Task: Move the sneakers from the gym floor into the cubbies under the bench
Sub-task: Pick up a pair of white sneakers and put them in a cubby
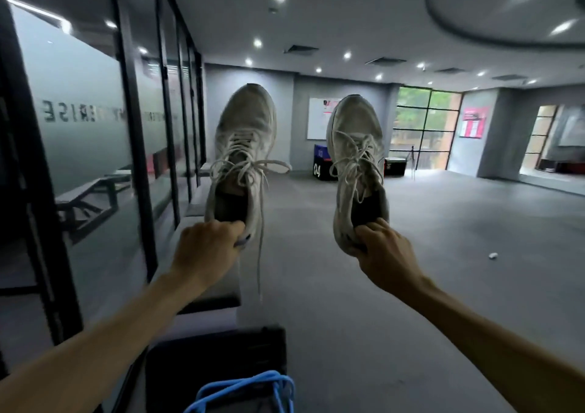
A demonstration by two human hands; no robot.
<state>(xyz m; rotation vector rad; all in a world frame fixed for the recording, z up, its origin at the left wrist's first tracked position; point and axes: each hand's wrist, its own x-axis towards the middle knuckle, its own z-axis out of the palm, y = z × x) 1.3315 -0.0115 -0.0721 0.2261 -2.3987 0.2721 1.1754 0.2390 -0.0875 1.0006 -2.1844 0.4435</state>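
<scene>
Both sneakers are up off the gym floor [411,238] and in the air. The left hand [205,245] has its grip clenched around the heel collar of the left sneaker [243,146], fingers hooked inside the opening, toe pointing away, one loose lace dangling down. The right hand [384,251] pinches the heel of the right sneaker [356,159] the same way, thumb tucked into the collar. The two shoes hang side by side, apart from each other, at arm's length.

By the look of it, this is the carrying step: pickup done, stowing not yet begun. No cubbies can be made out from here. A low bench-like surface [218,283] runs along the glass partition [85,121] on the left, so the next move likely calls for turning left, dropping low and finding the openings beneath it.

Around them: a dark object with bright blue cords [243,387] sits close at the near edge, right in the walking line, and that trailing lace could snag. Far off stand plyo boxes [319,164], a whiteboard [318,121] and a small white scrap [492,255] on the floor to the right.
</scene>
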